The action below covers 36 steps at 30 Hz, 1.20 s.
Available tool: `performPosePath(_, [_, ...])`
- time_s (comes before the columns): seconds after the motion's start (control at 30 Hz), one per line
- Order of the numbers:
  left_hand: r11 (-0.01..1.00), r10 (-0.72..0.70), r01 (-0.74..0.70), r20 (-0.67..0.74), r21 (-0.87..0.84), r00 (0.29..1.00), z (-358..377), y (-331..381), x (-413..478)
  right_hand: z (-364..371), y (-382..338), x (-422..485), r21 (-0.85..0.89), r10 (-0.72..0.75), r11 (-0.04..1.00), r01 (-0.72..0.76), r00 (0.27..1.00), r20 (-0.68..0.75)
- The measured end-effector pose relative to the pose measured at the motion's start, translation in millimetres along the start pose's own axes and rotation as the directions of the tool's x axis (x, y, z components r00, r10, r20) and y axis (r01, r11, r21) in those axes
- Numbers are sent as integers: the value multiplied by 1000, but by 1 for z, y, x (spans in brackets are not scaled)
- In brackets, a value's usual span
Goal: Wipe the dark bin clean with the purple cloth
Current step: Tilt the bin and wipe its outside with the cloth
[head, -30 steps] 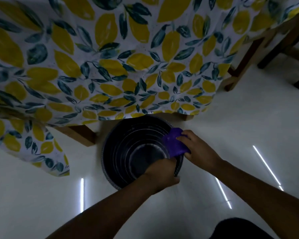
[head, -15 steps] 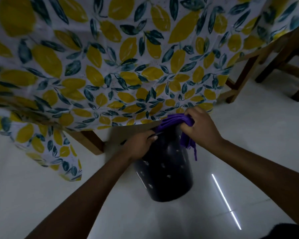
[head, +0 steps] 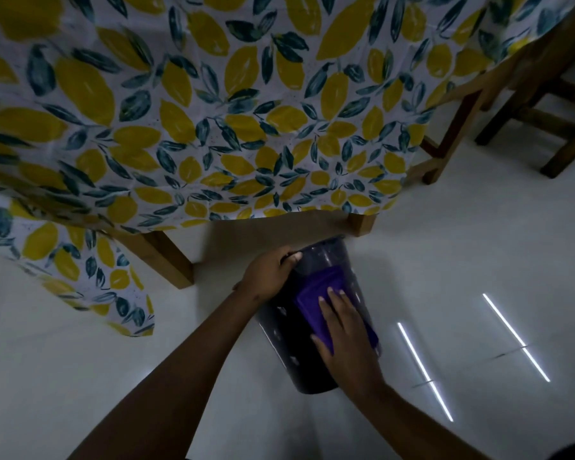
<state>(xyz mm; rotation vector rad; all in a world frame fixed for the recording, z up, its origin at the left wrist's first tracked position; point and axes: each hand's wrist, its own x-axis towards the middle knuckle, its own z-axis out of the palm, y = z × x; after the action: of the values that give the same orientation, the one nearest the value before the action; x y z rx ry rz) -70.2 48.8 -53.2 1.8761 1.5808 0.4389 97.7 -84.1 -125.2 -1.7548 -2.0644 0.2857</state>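
Observation:
The dark bin [head: 291, 356] is tipped over with its mouth pointing away from me, toward the table, and its base nearest me. My left hand [head: 269, 273] grips the bin's rim on the left side. The purple cloth [head: 316, 293] lies flat on the bin's outer wall. My right hand [head: 344, 330] presses down on the cloth with the fingers spread flat. The bin's inside is hidden.
A table under a hanging lemon-print cloth [head: 213, 127] stands just beyond the bin, with wooden legs [head: 166, 260] left and right. Wooden chair legs [head: 551, 127] stand at the far right. The floor [head: 478, 260] is white and glossy, showing light streaks.
The bin went from standing upright to lying tipped away from me. My right hand moved the cloth from the rim down onto the outer wall and flattened on it.

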Motion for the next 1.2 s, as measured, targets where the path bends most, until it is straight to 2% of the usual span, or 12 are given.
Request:
performPosePath(0.1, [1000, 19, -18, -16, 4, 1000, 3, 0, 2, 11, -7, -8, -117, -104, 987, 107, 994, 33])
performPosePath(0.17, [999, -4, 5, -12, 34, 1000, 7, 2, 5, 15, -8, -1, -136, -122, 982, 128, 991, 53])
performPosePath(0.33, [999, -47, 47, 10, -24, 999, 6, -4, 12, 4, -11, 48, 18, -23, 1000, 23, 999, 24])
performPosePath(0.43, [997, -52, 52, -10, -48, 999, 4, -8, 13, 12, -11, 36, 11, 3, 1000, -3, 1000, 30])
performPosePath(0.63, [994, -86, 86, -7, -68, 996, 2, -12, 18, 35, -4, -20, -144, -146, 978, 154, 987, 60])
performPosePath(0.77, [989, -86, 85, -1, -124, 996, -1, -15, 15, 20, -10, 23, -18, -82, 996, 83, 996, 26])
performPosePath(0.9, [995, -84, 82, -33, -65, 996, 0, -14, 14, 20, -15, 45, 45, 38, 998, -38, 999, 12])
performPosePath(1.0, [994, -104, 104, -24, -24, 994, -2, -11, 18, 35, -15, 9, -42, -25, 999, 24, 1000, -16])
performPosePath(1.1, [990, -88, 92, 39, -103, 995, -4, -5, 21, 43, -12, -24, -101, -120, 987, 122, 992, 25])
performPosePath(1.2, [987, -93, 96, 30, -128, 995, -3, -10, 16, 37, -14, -7, -28, -60, 998, 60, 998, 6])
